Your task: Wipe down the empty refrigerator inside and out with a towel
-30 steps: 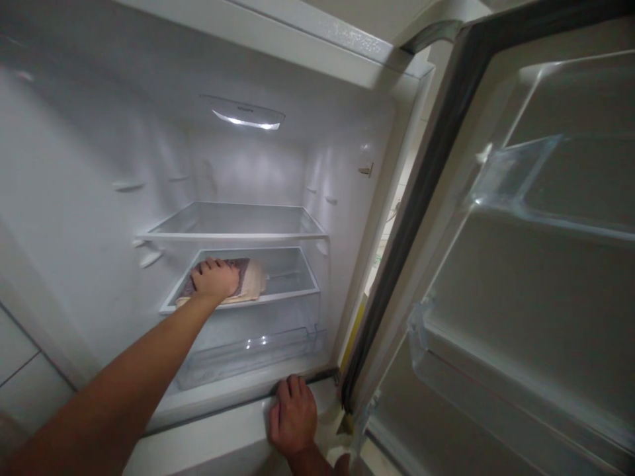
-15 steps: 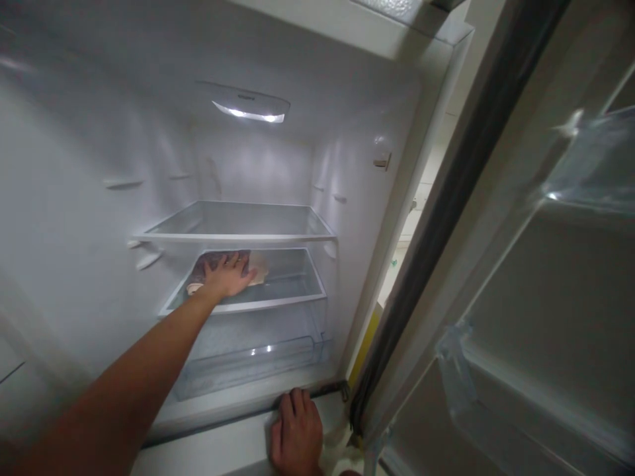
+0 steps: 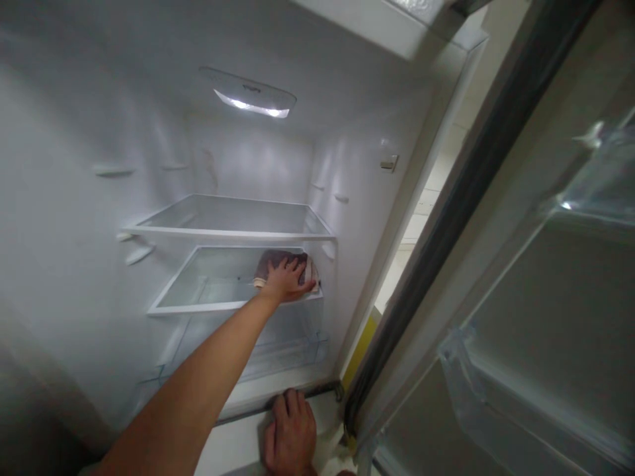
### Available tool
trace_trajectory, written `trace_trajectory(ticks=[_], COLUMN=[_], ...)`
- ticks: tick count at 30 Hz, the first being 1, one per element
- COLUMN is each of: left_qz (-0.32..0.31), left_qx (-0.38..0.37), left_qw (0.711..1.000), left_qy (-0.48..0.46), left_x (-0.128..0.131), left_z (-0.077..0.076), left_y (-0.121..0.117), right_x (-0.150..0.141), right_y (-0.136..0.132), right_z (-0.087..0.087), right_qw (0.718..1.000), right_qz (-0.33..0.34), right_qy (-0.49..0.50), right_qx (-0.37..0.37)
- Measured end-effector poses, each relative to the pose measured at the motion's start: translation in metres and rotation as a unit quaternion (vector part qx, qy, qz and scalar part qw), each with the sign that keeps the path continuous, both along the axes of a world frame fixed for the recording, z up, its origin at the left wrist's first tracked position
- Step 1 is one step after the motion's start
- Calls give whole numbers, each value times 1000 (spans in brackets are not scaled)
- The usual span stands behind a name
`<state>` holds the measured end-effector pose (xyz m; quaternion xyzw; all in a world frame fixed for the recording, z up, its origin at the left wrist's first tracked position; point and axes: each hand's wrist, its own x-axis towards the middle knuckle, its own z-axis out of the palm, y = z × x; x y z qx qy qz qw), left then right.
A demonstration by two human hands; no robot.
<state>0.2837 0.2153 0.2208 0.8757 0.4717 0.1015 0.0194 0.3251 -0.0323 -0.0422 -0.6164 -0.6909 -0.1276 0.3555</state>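
My left hand (image 3: 288, 279) reaches into an open refrigerator. Its fingers are spread and lie flat on a brown cloth with pale edges (image 3: 268, 261), pressing it down near the right end of the lower glass shelf (image 3: 188, 288). Part of the cloth is hidden beneath the palm. At the bottom of the view, my right hand (image 3: 292, 433) rests with bent, closed fingers on the refrigerator's lower front edge (image 3: 238, 439). Its fingertips curl out of sight over that edge.
Just above the left hand spans an upper glass shelf (image 3: 233, 218). Below is a clear drawer (image 3: 278, 350). A lit lamp (image 3: 251, 102) is set in the ceiling. The open door (image 3: 546, 297), with clear bins (image 3: 476, 403), stands close on the right.
My left hand has slid the cloth from the left part of the lower shelf to its right end. My right hand stays on the front edge. The view has shifted slightly.
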Motion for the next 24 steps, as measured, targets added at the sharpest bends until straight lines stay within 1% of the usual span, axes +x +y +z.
trace_trajectory(ticks=[3, 5, 7, 11, 14, 15, 17, 20, 24], left_qz=[-11, 4, 37, 128, 177, 185, 194, 205, 211], left_qx=[-9, -18, -27, -39, -37, -36, -36, -36, -26], left_qw=[1000, 1000, 999, 990, 983, 981, 980, 978, 977], left_qy=[10, 17, 22, 35, 40, 40, 39, 34, 25], left_x=[-25, -50, -80, -145, -182, -190, -197, -195, -187], left_z=[1, 3, 6, 11, 12, 12, 11, 9, 7], left_y=[-17, -22, -25, -27, -24, -20, -11, 11, 48], right_x=[1, 1, 1, 0, -1, -1, -1, -1, 1], right_y=[-1, -1, -1, -2, -2, -2, -1, -1, 0], right_z=[7, 10, 13, 20, 20, 20, 17, 11, -2], right_qw=[1000, 1000, 1000, 1000, 1000, 1000, 1000, 1000, 1000], right_qz=[-12, -14, -11, -11, -18, -18, -18, -15, -16], right_qy=[-7, -6, 0, 6, 3, 2, 1, 6, 6], right_qx=[11, 9, 6, 9, 8, 7, 6, 6, -12])
